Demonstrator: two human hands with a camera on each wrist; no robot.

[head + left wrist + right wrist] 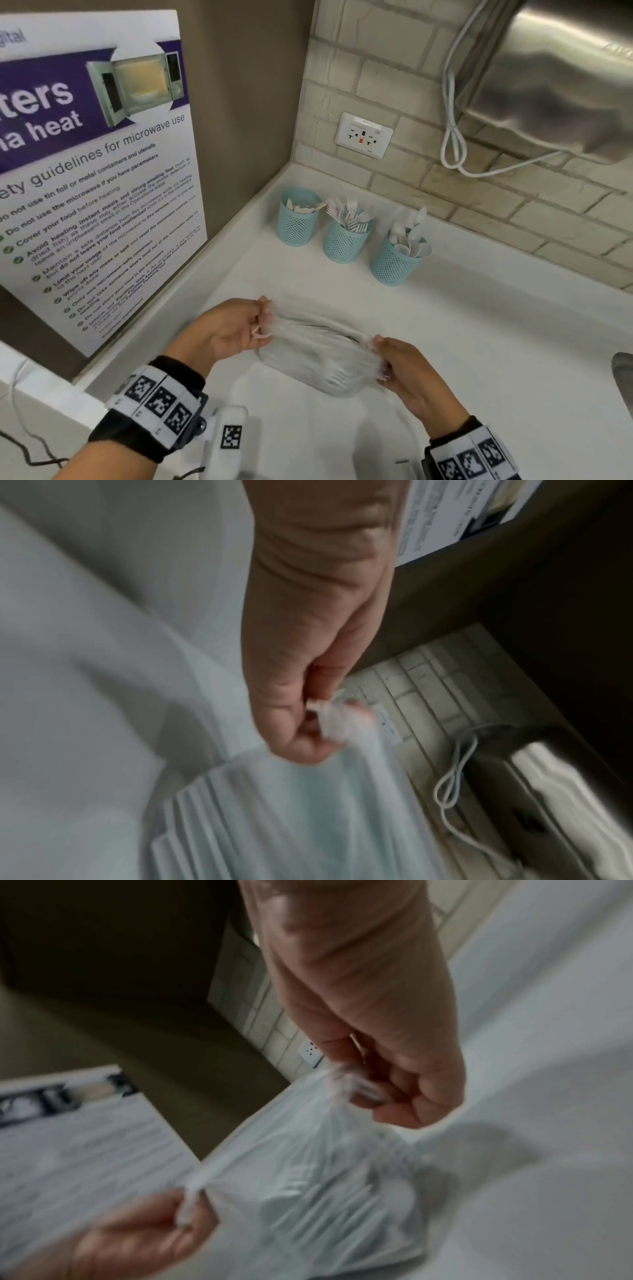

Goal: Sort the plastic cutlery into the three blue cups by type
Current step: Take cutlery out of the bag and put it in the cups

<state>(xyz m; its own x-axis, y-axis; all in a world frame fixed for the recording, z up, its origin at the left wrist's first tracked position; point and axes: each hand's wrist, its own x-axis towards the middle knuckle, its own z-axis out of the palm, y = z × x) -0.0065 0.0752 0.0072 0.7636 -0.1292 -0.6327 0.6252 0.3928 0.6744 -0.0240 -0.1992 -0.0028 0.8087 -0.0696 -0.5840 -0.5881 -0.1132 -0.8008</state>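
Observation:
A clear plastic bag [318,356] packed with white plastic cutlery hangs just above the white counter [479,342]. My left hand [239,329] pinches its left top edge and my right hand [400,366] pinches its right edge, with the bag stretched between them. The wrist views are blurred; the bag [308,818] [315,1177] shows below each hand [301,723] [387,1091]. Three blue mesh cups stand at the back: the left cup [297,219] holds knives, the middle cup [346,236] forks, the right cup [397,257] spoons.
A microwave safety poster [96,171] leans on the left wall. A wall socket [363,135] sits on the tiled backsplash. A steel appliance [555,75] with a white cord [455,144] hangs at upper right. A sink edge [625,377] shows at the right.

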